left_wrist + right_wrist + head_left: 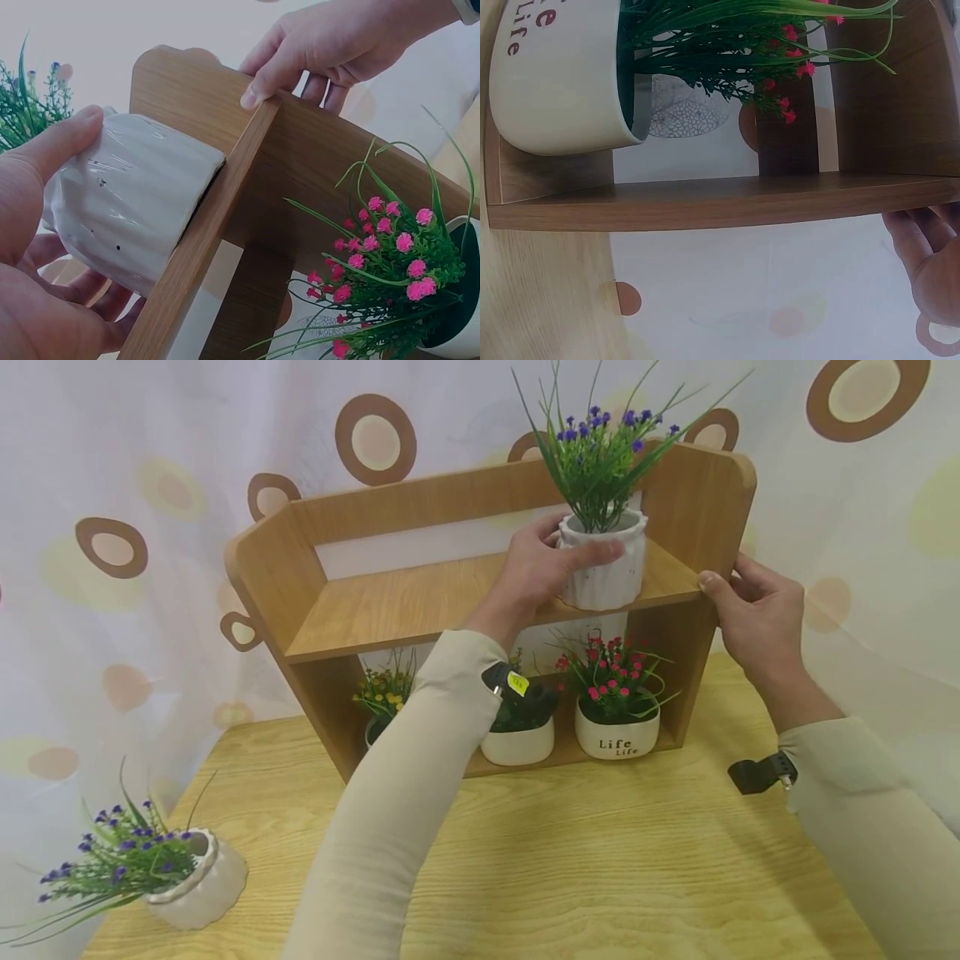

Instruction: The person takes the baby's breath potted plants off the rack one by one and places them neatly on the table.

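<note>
One counter carries a two-level wooden shelf. At the front edge of the shelf's upper board, toward its right end, is a white ruffled pot with purple flowers; a second purple-flowered pot is left of the shelf and in front of it. Below that board, the shelf holds a yellow-flowered plant, a cream pot and a pink-flowered pot, left to right. The grip of the left hand is wrapped around the white ruffled pot; that of the right hand pinches the shelf's right side panel.
</note>
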### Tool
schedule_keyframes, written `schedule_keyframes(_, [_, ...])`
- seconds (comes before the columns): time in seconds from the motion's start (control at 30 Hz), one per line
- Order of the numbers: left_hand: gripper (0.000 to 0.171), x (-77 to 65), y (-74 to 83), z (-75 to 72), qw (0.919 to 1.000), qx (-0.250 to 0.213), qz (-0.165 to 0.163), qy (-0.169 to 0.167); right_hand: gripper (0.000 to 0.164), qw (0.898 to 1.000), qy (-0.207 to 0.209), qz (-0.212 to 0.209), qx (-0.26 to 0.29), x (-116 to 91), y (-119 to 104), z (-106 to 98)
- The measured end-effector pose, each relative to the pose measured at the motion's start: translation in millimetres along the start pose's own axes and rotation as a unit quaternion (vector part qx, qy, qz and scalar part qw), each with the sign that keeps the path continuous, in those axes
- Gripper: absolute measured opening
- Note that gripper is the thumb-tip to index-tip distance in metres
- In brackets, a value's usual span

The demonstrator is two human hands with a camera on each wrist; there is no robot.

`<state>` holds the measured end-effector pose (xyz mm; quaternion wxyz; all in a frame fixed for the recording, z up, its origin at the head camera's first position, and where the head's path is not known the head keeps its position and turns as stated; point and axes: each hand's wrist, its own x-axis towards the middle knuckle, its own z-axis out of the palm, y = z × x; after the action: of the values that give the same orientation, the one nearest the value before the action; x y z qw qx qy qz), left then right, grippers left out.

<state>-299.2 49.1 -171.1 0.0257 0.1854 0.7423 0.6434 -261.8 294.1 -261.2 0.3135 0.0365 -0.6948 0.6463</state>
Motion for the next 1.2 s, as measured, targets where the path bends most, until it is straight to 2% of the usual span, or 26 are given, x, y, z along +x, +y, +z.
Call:
schedule_keyframes(0.37, [0.060,-11.3,-1.2,-3.5,0.9997,-0.012,0.013,-0.019,0.044,1.000,0.002,0.001,-0.006,2,2,2])
schedule_keyframes(0.53, [0.061,-16.2,-1.5,-4.0,0.9994,-0.008,0.023,-0.023,0.044,1.000,0.007,-0.001,0.015,2,4,2])
schedule_keyframes(0.93, [0.065,-28.1,-3.7,-6.5,0.9993,-0.018,0.031,-0.001,0.044,0.998,0.005,-0.010,0.062,5,7,2])
schedule_keyframes(1.03, [0.066,-31.7,-4.0,-7.2,0.9988,-0.027,0.040,-0.002,0.045,0.998,0.004,-0.008,0.056,6,8,1])
schedule_keyframes(1.2, [0.068,-37.8,-3.7,-7.8,0.9981,-0.039,0.047,-0.007,0.044,1.000,0.005,-0.009,0.015,8,10,0])
